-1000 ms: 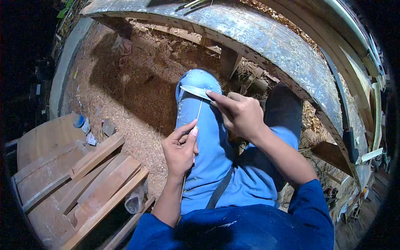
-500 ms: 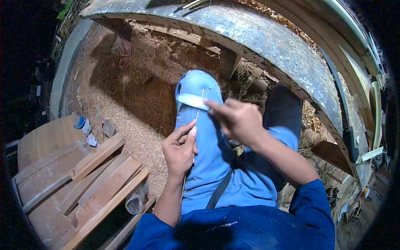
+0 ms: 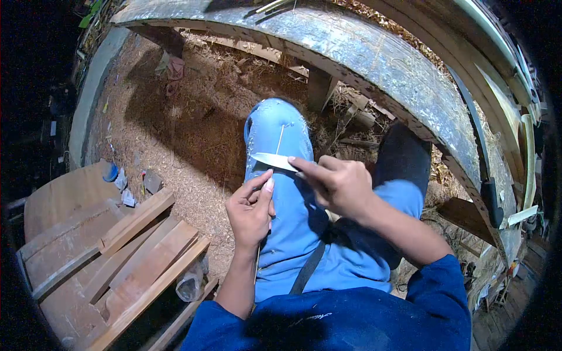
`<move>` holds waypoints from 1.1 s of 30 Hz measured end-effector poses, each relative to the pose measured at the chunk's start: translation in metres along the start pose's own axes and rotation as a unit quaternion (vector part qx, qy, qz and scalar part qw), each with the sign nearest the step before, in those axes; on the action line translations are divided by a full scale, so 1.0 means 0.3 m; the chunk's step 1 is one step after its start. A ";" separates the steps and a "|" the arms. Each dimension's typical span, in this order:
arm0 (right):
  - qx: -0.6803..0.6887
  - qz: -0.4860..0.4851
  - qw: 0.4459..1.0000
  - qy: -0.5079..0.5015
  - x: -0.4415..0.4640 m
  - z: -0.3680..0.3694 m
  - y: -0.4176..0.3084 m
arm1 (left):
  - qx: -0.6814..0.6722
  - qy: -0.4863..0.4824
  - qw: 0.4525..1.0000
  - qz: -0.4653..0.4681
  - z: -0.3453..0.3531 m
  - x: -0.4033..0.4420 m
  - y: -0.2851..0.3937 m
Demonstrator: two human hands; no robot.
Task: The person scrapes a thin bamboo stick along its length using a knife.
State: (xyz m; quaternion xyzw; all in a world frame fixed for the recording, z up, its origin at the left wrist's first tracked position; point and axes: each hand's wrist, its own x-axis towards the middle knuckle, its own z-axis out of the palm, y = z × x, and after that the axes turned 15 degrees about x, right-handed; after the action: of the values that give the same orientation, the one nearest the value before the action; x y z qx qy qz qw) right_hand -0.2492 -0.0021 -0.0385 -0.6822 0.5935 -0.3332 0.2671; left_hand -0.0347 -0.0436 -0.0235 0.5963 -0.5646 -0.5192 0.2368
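Note:
A thin pale stick [image 3: 281, 138] lies lengthwise over the knee of the blue trousers [image 3: 284, 216]. My left hand [image 3: 252, 212] pinches it between thumb and fingers; its lower part runs down beside the forearm. In my right hand [image 3: 339, 181] is a knife, its handle hidden by the fingers. The knife blade [image 3: 274, 160] points left and crosses over the stick just above my left fingertips, with my right index finger stretched along it. Whether the blade touches the stick is hard to tell.
A worn curved bench [image 3: 345, 47] arcs from the top to the right, with a dark-handled blade [image 3: 490, 202] on it. Cut wood pieces [image 3: 152, 257] lie on a board at lower left, near a clear plastic cup [image 3: 189, 286]. Shavings cover the ground.
The knife in my right hand has moved down along the stick toward my left fingertips, baring more of the stick's upper end. My left hand has stayed nearly still.

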 end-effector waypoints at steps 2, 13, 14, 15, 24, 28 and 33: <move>0.037 0.028 0.995 0.090 0.030 -0.008 0.052 | 0.005 0.003 1.000 -0.014 -0.002 -0.008 0.008; -0.009 0.031 0.998 0.059 0.018 -0.028 0.030 | 0.013 0.007 1.000 0.003 0.004 0.002 0.000; -0.004 0.031 0.997 0.064 0.012 -0.026 0.026 | 0.011 0.007 1.000 0.001 0.004 0.000 -0.002; -0.012 0.027 0.998 0.063 0.010 -0.015 0.023 | 0.008 0.009 1.000 -0.001 0.003 -0.005 -0.004; -0.036 -0.019 0.998 0.039 -0.009 -0.002 0.037 | 0.011 0.008 1.000 0.011 -0.001 -0.003 -0.008; -0.071 0.023 0.996 0.043 0.014 -0.017 0.036 | 0.007 0.001 1.000 0.000 -0.003 -0.004 -0.007; -0.060 0.072 0.990 0.109 0.051 -0.057 0.092 | 0.005 -0.004 1.000 -0.006 -0.012 -0.017 0.009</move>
State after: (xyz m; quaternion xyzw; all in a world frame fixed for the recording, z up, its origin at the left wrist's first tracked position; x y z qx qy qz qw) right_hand -0.2786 -0.0210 -0.0464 -0.6122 0.6853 -0.3497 0.1822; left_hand -0.0318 -0.0406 -0.0182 0.5992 -0.5641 -0.5202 0.2285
